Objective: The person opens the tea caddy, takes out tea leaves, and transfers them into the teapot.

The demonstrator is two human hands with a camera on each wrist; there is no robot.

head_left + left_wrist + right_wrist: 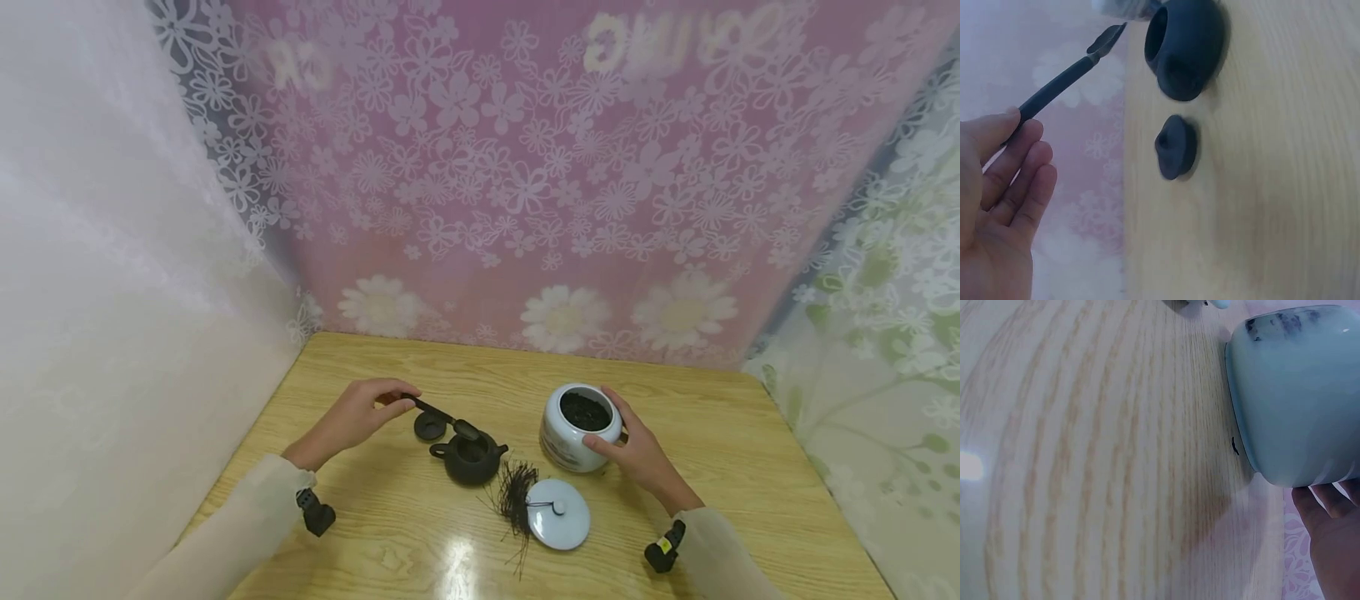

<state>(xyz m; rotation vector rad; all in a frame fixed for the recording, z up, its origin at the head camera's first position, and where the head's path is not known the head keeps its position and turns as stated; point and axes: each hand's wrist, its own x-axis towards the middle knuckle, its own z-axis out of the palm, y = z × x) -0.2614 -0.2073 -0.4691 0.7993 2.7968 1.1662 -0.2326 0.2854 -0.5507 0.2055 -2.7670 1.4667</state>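
My left hand (367, 410) pinches the handle end of a dark tea scoop (438, 410) between thumb and fingers. The scoop's bowl hangs over the mouth of a small black teapot (471, 467). In the left wrist view the scoop (1057, 89) points toward the teapot (1200, 44). Behind the teapot's handle lies its round black lid (430, 427). My right hand (637, 446) grips the right side of a white ceramic jar (558, 437), thumb at the front and fingers round the far side. Dark tea leaves (585, 411) fill the jar.
A white jar lid (562, 527) with a knob lies in front of the jar, a dark cord tassel (517, 496) spread beside it. A small dark fragment (1235, 446) lies by the jar's base. Patterned curtains (525, 167) surround the wooden table (390, 542).
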